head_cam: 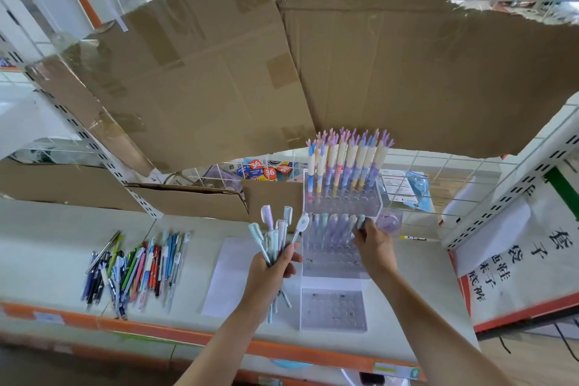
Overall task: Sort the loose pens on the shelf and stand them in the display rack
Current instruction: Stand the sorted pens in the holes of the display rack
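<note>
Head view. Centre of frame: the left hand (272, 263) holds a bunch of pastel pens (275, 235) in a closed grip, caps fanned upward. Just right of it, the right hand (372, 243) pinches a single pen (360, 222) at the middle tier of the clear stepped display rack (333, 273). The rack's upper tier carries upright antler-topped pens (347, 160). Lower left: a pile of loose mixed pens (134, 269) lies on the white shelf (56, 247). Upper frame: torn cardboard sheets (219, 66).

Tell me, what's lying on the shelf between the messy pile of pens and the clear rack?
A white sheet of paper, seen in the head view; the left hand holds a bunch of pens above it.
</note>
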